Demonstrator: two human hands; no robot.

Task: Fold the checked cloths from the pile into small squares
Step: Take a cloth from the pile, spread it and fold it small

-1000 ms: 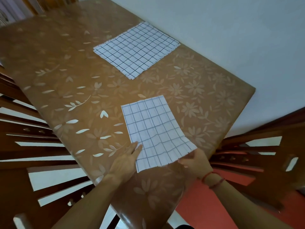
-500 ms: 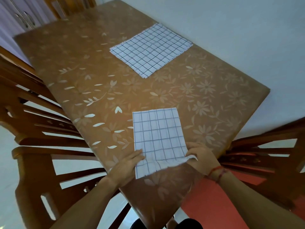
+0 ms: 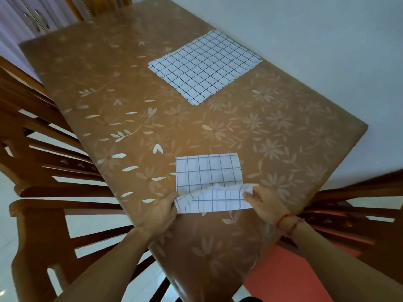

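Cloth in work lay on the table close to its near edge. It was a half-folded checked strip whose long axis ran straight away from the person. Its far part was flat on the surface. Its near end was raised and curled over, so that the underside showed. The left hand pinched the near left corner, with fingers curled round the edge. The right hand pinched the near right corner a little higher, and the lifted edge hung slack and wrinkled between them. Both hands were at the same end of the strip and equally near to it, one at each side.

The free far edge therefore lay directly ahead of the grip. I judge that the coming move was to carry the held end forward along the long axis until it met that far edge, which would give a small square. The two corners needed to travel together, otherwise the fold would come out skew. The pile of unfolded cloths lay well apart, at the far side of the table beside the wall.
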